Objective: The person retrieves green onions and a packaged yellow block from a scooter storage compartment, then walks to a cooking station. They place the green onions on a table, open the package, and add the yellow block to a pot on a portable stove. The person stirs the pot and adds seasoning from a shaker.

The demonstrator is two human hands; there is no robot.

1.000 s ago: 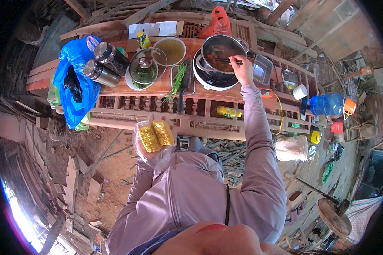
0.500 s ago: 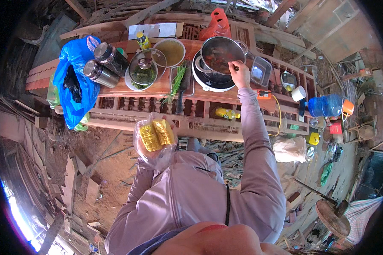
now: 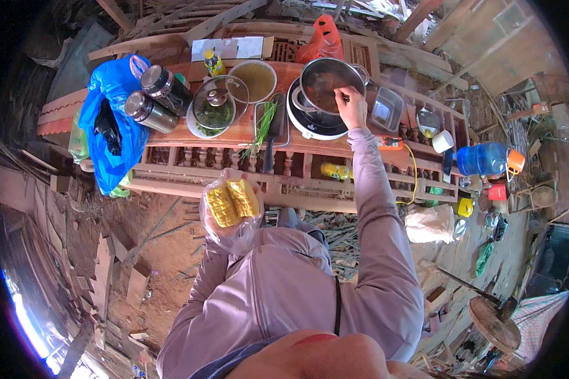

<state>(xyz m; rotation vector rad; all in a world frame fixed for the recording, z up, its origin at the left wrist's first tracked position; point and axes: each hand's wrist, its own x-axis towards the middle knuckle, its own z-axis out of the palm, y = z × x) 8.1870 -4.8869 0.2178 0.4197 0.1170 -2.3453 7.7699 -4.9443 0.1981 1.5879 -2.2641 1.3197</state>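
In front of my chest, my left hand [image 3: 258, 192] holds a clear plastic bag [image 3: 231, 235] with two yellow, grid-scored blocks [image 3: 232, 203] inside; most of its fingers are behind the bag. My right arm reaches forward over the table. At the near right rim of a steel pot [image 3: 325, 79], my right hand [image 3: 352, 107] has its fingers pinched together; what they grip is too small to make out. Reddish food in liquid shows in the pot, which stands on a round black-and-white electric cooker [image 3: 313, 120].
Left of the cooker are green stalks [image 3: 267, 123] on a rack, a bowl of broth [image 3: 254, 79], a glass lid [image 3: 221, 114] over greens, two steel flasks [image 3: 150, 112] and a blue bag [image 3: 104, 151]. To the right sit a clear container [image 3: 387, 108] and an orange socket block [image 3: 391, 143].
My right hand has shifted slightly, still pinched at the pot's rim. My left hand and the bag have barely moved.
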